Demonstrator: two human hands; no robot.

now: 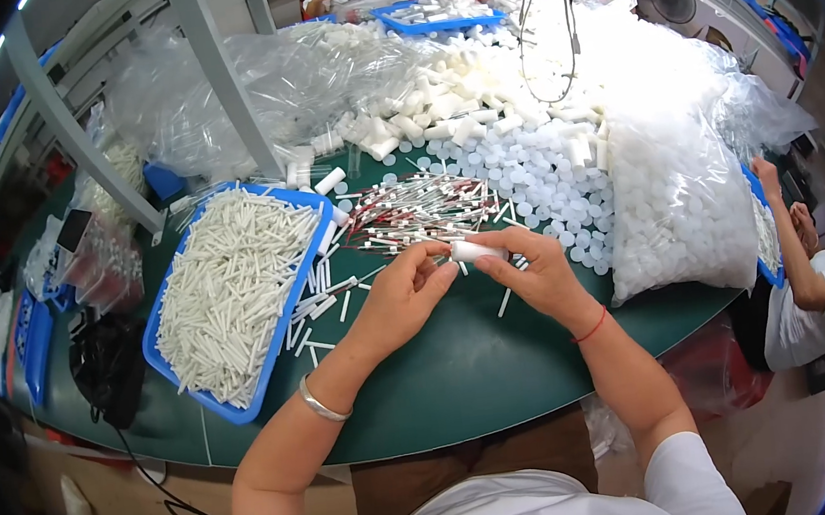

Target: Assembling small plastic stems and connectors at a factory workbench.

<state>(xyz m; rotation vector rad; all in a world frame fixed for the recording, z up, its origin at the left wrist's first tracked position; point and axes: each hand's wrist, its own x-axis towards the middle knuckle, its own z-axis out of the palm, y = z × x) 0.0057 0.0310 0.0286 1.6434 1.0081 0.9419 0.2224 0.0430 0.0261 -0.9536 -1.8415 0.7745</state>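
Observation:
A short white plastic cylinder (472, 250) is gripped between the thumb and fingers of my right hand (540, 266), lying roughly level above the green table. My left hand (410, 286) is closed in a pinch at the cylinder's left end; what its fingertips hold, if anything, is too small to make out. Just beyond both hands lies a pile of thin white-tipped parts with red wires (417, 207). Several thin white sticks (322, 302) are scattered beside my left hand. Translucent round discs (535, 179) spread out past my right hand.
A blue tray (244, 413) heaped with white sticks stands at the left. A full clear plastic bag (680, 199) bulges at the right. White cylinders (451, 93) are heaped farther back. A grey post (225, 76) rises at the back left. Other people sit at the far side and right.

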